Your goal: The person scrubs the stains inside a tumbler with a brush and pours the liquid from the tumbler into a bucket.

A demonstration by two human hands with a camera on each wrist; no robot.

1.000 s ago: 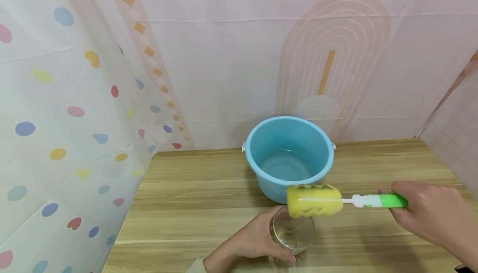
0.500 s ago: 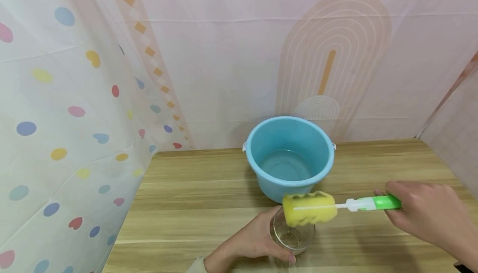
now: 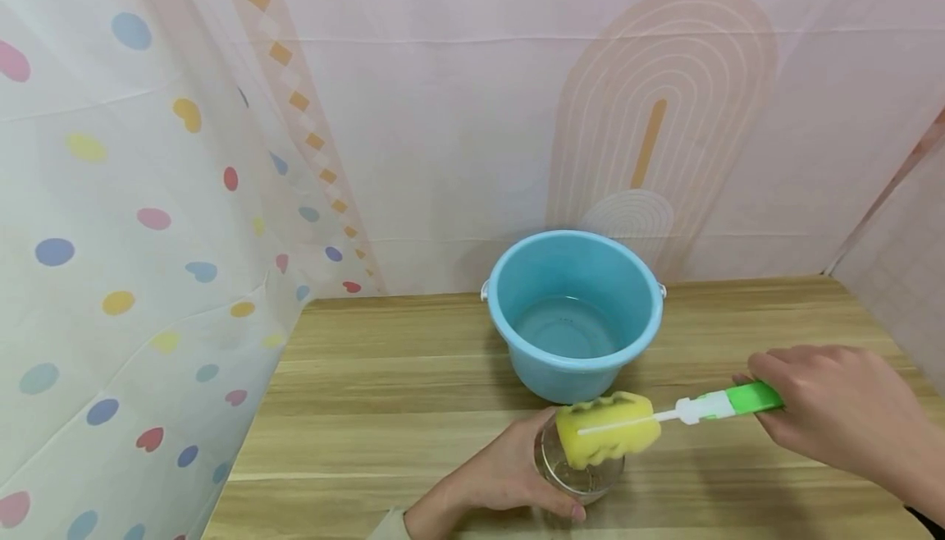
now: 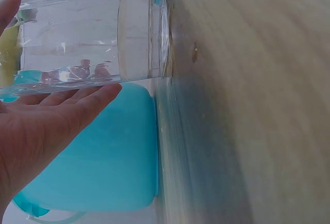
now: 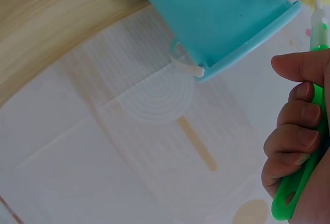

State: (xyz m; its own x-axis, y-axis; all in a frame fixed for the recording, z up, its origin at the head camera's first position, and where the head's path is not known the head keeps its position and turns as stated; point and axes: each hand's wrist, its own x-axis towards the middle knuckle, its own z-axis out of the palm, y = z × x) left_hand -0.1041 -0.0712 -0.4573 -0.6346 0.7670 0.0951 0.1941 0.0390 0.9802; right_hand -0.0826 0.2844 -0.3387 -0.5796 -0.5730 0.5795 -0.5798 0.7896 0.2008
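Observation:
A clear drinking glass [image 3: 594, 487] stands upright on the wooden table, mouth up. My left hand [image 3: 505, 468] holds it from the left, fingers behind and thumb in front. In the left wrist view the glass [image 4: 77, 38] shows its thick base against the tabletop. My right hand [image 3: 845, 421] grips the green handle of a sponge bottle brush [image 3: 609, 431]. Its yellow sponge head tilts down leftward and overlaps the mouth of the glass in the head view. Curled fingers wrap the green handle [image 5: 286, 207] in the right wrist view.
Behind the glass stands a light blue bucket [image 3: 564, 376] with a little water in its bottom and a white handle fitting on each side. A printed curtain [image 3: 443, 154] hangs along the table's back edge, and a dotted one [image 3: 170, 277] along the left. The wooden table [image 3: 354, 409] spreads around them.
The brush has come down and slightly left, its sponge head tipping from level to slanting over the glass mouth. My right hand moved a little left with it; the left hand and glass stayed put.

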